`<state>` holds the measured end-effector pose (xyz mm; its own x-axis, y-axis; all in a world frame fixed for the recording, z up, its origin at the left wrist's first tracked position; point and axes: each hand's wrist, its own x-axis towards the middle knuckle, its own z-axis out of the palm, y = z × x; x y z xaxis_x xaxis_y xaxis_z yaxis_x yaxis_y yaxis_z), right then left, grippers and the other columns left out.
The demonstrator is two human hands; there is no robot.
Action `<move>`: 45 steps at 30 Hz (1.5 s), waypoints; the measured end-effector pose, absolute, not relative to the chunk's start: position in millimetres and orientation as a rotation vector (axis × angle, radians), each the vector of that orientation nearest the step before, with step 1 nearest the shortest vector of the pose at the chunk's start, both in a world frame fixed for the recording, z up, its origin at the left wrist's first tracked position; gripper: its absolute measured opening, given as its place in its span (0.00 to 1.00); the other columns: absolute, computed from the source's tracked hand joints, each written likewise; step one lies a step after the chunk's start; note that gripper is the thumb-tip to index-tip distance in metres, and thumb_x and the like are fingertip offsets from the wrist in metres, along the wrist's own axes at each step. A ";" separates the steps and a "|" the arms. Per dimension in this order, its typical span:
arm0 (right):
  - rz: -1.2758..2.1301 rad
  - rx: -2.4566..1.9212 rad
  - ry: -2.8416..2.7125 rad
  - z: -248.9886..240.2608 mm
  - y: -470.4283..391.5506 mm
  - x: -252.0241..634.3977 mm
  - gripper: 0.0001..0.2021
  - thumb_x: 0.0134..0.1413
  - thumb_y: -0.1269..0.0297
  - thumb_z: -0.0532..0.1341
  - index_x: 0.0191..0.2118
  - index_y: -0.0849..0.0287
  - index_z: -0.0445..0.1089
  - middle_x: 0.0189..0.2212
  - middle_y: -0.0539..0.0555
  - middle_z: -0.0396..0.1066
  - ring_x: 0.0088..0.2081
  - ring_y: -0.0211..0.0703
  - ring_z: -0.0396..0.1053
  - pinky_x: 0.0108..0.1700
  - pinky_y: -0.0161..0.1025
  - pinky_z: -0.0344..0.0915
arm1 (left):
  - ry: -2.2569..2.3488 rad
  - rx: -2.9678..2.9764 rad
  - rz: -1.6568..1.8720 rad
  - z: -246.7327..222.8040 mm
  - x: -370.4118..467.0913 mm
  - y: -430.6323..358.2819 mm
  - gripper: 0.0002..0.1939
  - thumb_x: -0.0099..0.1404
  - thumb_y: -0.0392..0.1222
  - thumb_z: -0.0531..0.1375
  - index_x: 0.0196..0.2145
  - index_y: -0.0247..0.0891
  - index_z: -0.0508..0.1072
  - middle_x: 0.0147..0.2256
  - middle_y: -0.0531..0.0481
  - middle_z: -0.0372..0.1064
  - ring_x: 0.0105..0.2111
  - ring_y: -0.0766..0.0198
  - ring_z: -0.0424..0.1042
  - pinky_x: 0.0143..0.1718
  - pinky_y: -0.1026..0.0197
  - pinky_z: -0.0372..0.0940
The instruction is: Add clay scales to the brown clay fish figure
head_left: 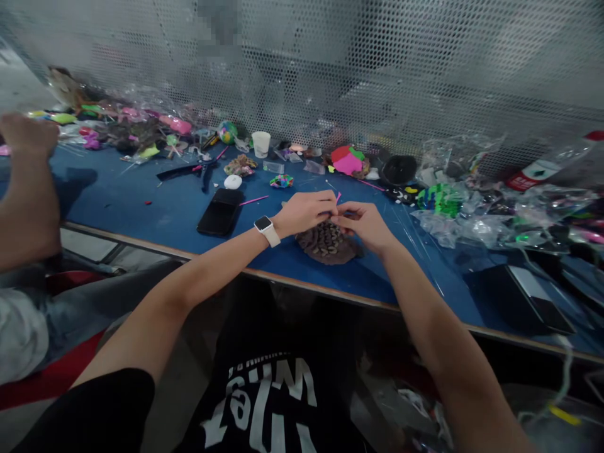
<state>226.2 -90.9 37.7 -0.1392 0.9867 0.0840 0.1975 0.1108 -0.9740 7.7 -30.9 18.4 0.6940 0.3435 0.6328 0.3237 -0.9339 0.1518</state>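
A brown, clay-like rounded piece (330, 250) with raised, patterned ridges rests near the front edge of the blue table. My left hand (309, 211), with a white watch on its wrist, is over the back of the piece with its fingers bent and closed. From the right, my right hand (364, 225) pinches at the same spot, its fingertips meeting those of the left. A short pink stick (338, 197) pokes up between the fingertips; which hand grips it is hard to tell. The fingers hide the upper part of the brown piece.
A black phone (220, 212) lies left of my hands, near pliers (205, 171) and a white cup (261, 144). Plastic bags and colourful clay line the perforated metal screen (330, 75). A bottle (542, 170) and dark box (514, 299) are right; another person's arm (31, 189) is left.
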 end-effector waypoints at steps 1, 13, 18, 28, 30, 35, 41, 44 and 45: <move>1.121 -1.221 -1.537 40.2 -90.2 227.1 0.28 0.33 0.43 0.87 0.34 0.57 0.82 0.20 0.47 0.72 0.22 0.37 0.66 0.23 0.35 0.57 | 0.578 2.885 1.054 21.4 7.8 -32.2 0.10 0.81 0.35 0.61 0.47 0.41 0.84 0.48 0.46 0.82 0.46 0.60 0.82 0.43 0.60 0.70; 1.066 -1.214 -1.586 42.3 -51.7 237.9 0.28 0.44 0.36 0.83 0.34 0.57 0.80 0.19 0.48 0.70 0.21 0.37 0.64 0.23 0.37 0.56 | 0.708 2.920 0.987 31.6 9.1 -9.0 0.11 0.83 0.41 0.61 0.59 0.41 0.77 0.55 0.44 0.80 0.47 0.60 0.82 0.39 0.61 0.70; 1.018 -1.140 -1.657 25.5 -61.5 236.2 0.24 0.53 0.39 0.80 0.30 0.55 0.79 0.23 0.49 0.74 0.22 0.38 0.67 0.27 0.40 0.64 | 0.622 2.850 0.971 11.7 4.1 -15.7 0.12 0.86 0.46 0.57 0.56 0.43 0.79 0.51 0.44 0.81 0.49 0.59 0.83 0.42 0.61 0.73; 0.909 -1.247 -1.645 12.4 -67.6 245.2 0.18 0.66 0.40 0.72 0.42 0.51 0.79 0.28 0.50 0.77 0.26 0.44 0.74 0.32 0.45 0.70 | 0.755 2.735 0.686 20.2 -3.8 -25.4 0.20 0.86 0.56 0.56 0.58 0.40 0.79 0.52 0.42 0.81 0.50 0.54 0.82 0.45 0.57 0.72; 0.856 -1.254 -1.649 11.1 -68.3 244.3 0.18 0.69 0.41 0.69 0.43 0.51 0.78 0.31 0.51 0.78 0.28 0.44 0.76 0.34 0.45 0.71 | 0.783 2.723 0.519 23.6 -3.5 -29.2 0.24 0.85 0.60 0.56 0.54 0.38 0.81 0.52 0.41 0.80 0.50 0.51 0.81 0.48 0.54 0.72; 0.737 -1.251 -1.680 14.0 -68.8 243.7 0.15 0.70 0.45 0.68 0.42 0.52 0.76 0.33 0.51 0.79 0.29 0.45 0.76 0.35 0.45 0.71 | 0.790 2.561 0.385 31.5 -0.1 -41.0 0.28 0.83 0.64 0.56 0.53 0.35 0.80 0.54 0.36 0.78 0.55 0.42 0.78 0.59 0.42 0.70; 0.605 -1.260 -1.661 16.7 -56.3 250.0 0.11 0.68 0.50 0.70 0.41 0.51 0.76 0.31 0.51 0.80 0.30 0.46 0.78 0.34 0.44 0.72 | 0.754 2.064 0.338 36.1 1.2 -45.3 0.30 0.74 0.61 0.68 0.62 0.39 0.69 0.46 0.42 0.80 0.42 0.48 0.82 0.44 0.49 0.72; 0.636 -1.259 -1.604 13.1 -49.7 253.2 0.11 0.66 0.51 0.71 0.42 0.52 0.77 0.32 0.51 0.81 0.29 0.45 0.79 0.34 0.44 0.74 | 0.766 1.925 0.388 34.3 1.9 -42.1 0.35 0.67 0.59 0.74 0.63 0.40 0.72 0.56 0.37 0.80 0.54 0.43 0.83 0.50 0.47 0.75; 0.655 -1.257 -1.581 11.7 -48.1 254.4 0.12 0.65 0.50 0.72 0.42 0.52 0.77 0.32 0.51 0.82 0.29 0.46 0.79 0.33 0.44 0.74 | 0.741 1.885 0.399 34.1 2.2 -40.4 0.33 0.66 0.59 0.75 0.61 0.40 0.75 0.58 0.36 0.80 0.57 0.43 0.82 0.53 0.47 0.75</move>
